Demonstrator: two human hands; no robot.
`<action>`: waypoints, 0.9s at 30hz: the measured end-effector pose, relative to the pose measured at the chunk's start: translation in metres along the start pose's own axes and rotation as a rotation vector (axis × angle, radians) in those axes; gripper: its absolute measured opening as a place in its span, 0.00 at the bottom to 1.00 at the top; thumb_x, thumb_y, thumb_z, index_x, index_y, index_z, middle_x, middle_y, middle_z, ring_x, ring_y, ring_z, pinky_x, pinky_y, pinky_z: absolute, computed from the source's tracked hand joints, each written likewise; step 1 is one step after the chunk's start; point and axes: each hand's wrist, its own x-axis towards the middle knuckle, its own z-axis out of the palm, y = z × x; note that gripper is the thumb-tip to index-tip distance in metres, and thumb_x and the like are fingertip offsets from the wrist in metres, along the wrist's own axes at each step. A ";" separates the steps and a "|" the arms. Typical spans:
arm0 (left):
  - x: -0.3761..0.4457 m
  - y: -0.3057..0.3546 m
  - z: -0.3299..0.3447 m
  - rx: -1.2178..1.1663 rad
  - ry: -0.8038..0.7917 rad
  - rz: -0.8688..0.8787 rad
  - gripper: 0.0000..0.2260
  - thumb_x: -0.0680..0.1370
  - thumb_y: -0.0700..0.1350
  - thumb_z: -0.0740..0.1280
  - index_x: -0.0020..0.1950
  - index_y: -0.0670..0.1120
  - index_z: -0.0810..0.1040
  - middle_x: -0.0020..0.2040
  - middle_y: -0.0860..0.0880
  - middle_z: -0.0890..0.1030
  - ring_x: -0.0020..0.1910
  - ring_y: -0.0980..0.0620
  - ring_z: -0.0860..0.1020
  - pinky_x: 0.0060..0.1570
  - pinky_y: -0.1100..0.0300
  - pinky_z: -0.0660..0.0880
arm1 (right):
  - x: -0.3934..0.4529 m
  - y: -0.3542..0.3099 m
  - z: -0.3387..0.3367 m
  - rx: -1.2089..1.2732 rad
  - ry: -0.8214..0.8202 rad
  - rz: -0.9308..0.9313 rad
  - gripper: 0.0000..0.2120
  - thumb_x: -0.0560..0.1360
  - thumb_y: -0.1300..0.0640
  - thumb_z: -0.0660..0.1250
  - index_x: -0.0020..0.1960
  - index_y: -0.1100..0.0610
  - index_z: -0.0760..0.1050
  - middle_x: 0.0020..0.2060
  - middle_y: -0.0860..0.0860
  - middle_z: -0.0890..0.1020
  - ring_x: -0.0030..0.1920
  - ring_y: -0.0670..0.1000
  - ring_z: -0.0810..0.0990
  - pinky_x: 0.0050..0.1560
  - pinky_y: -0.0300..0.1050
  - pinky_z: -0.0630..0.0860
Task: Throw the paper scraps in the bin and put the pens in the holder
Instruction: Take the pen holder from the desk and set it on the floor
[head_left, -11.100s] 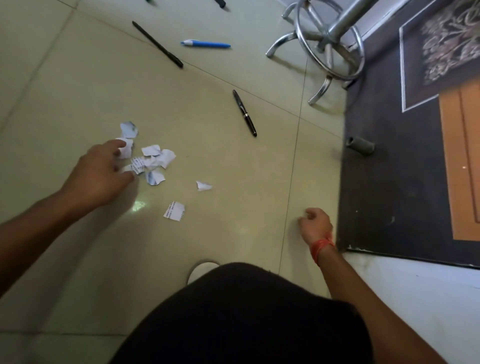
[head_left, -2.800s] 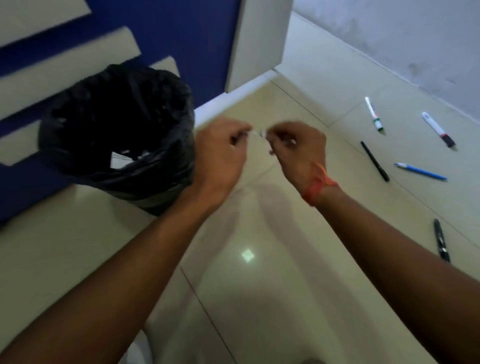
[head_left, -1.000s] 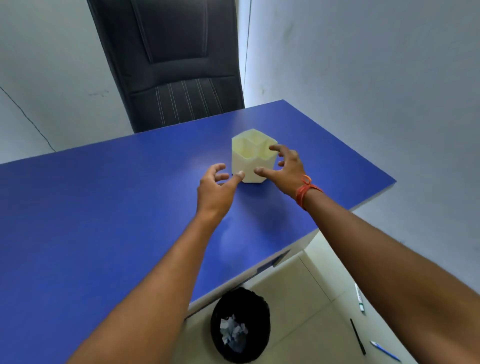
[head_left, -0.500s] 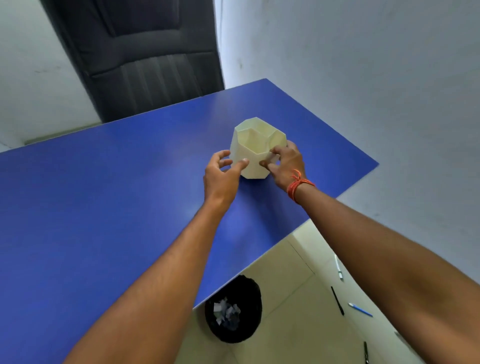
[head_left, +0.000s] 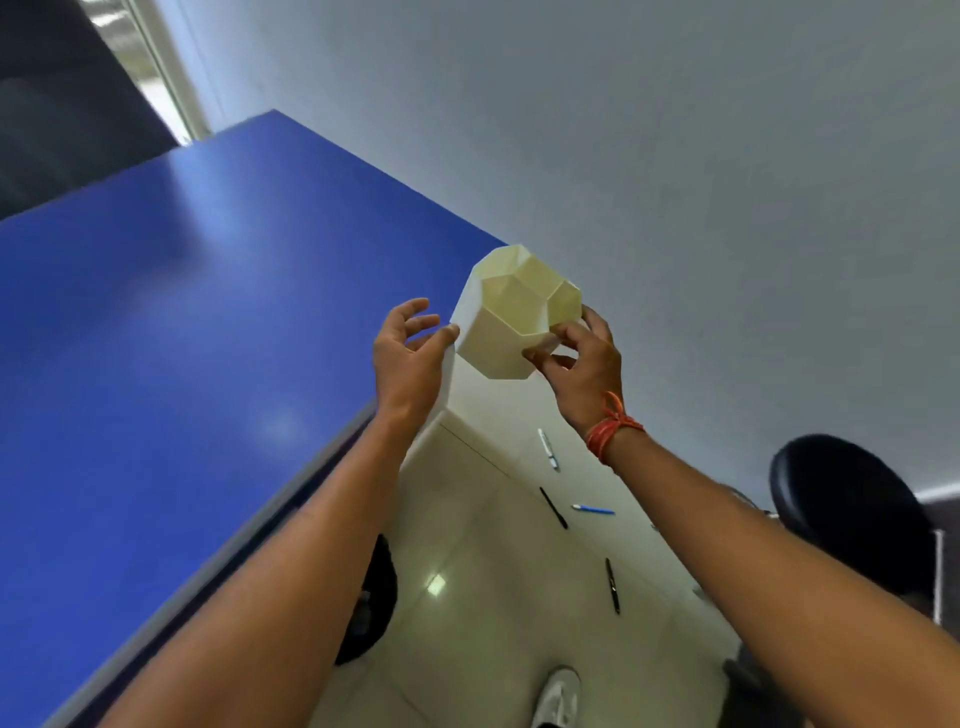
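A cream faceted pen holder (head_left: 511, 322) with several compartments is in the air beyond the blue table's corner, tilted toward me. My right hand (head_left: 579, 364) grips its near rim with thumb and fingers. My left hand (head_left: 410, 353) is spread open, its thumb tip touching the holder's left side. On the tiled floor below lie a white marker (head_left: 547, 449), a thin black pen (head_left: 553, 507), a blue pen (head_left: 593, 510) and a black fountain pen (head_left: 612, 585). The black bin (head_left: 371, 603) is mostly hidden behind my left forearm.
The blue table (head_left: 156, 338) fills the left half. A black stool seat (head_left: 847, 514) stands at the right edge. My white shoe (head_left: 558, 696) shows at the bottom. A grey wall rises behind.
The holder has left the table top and moved right, past the table's corner. My right hand still holds it; my left hand has opened. The view has swung right and down.
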 end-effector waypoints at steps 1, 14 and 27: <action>-0.005 -0.012 0.026 0.008 -0.020 -0.006 0.21 0.72 0.46 0.73 0.64 0.47 0.76 0.57 0.44 0.81 0.55 0.48 0.82 0.60 0.44 0.79 | -0.002 0.025 -0.014 -0.002 0.002 0.029 0.12 0.69 0.56 0.77 0.50 0.59 0.80 0.69 0.55 0.70 0.63 0.56 0.76 0.55 0.51 0.82; -0.002 -0.300 0.169 0.141 -0.090 -0.174 0.17 0.74 0.40 0.72 0.63 0.45 0.77 0.55 0.45 0.81 0.53 0.53 0.81 0.56 0.59 0.78 | -0.087 0.360 0.032 -0.027 -0.061 0.292 0.08 0.70 0.59 0.76 0.46 0.59 0.80 0.72 0.54 0.65 0.59 0.47 0.74 0.63 0.41 0.75; 0.109 -0.641 0.199 0.233 -0.106 -0.114 0.17 0.67 0.46 0.73 0.55 0.48 0.80 0.45 0.50 0.83 0.45 0.54 0.82 0.51 0.54 0.79 | -0.141 0.653 0.241 -0.075 -0.065 0.209 0.10 0.68 0.58 0.77 0.47 0.60 0.80 0.71 0.54 0.66 0.52 0.45 0.73 0.58 0.49 0.80</action>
